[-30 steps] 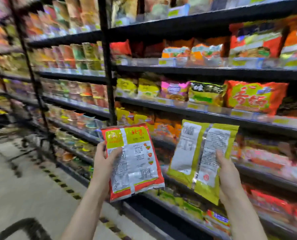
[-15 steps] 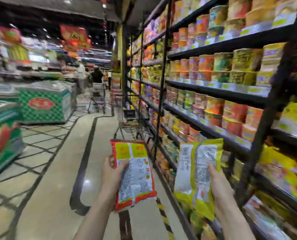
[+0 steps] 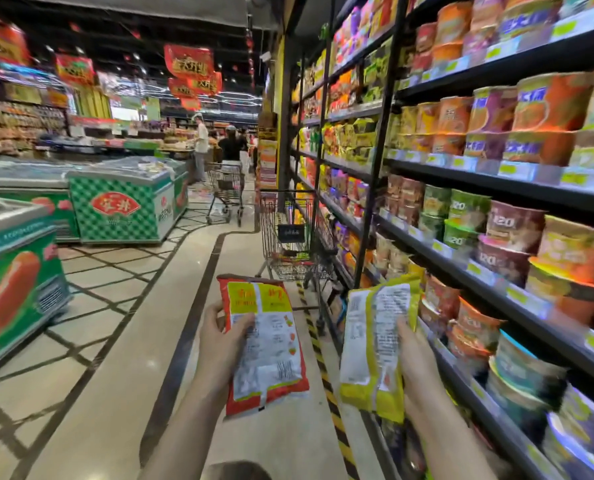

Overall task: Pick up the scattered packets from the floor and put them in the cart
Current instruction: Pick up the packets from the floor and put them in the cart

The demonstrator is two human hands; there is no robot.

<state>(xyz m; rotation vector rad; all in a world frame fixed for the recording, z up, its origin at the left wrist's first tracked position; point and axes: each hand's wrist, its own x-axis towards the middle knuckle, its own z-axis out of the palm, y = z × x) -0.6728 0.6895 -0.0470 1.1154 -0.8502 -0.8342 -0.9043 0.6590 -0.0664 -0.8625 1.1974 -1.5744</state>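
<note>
Red packet (image 3: 264,344) in left hand (image 3: 219,344), yellow packet (image 3: 375,344) in right hand (image 3: 417,365).

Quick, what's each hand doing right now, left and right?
Left hand: closed on the red packet, held upright.
Right hand: closed on the yellow packet, held upright.

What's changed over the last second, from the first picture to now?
The view swung left, from facing the shelves to looking down the aisle, where a cart now shows ahead. Unchanged: left hand holds the red packet, right hand the yellow packet.
</note>
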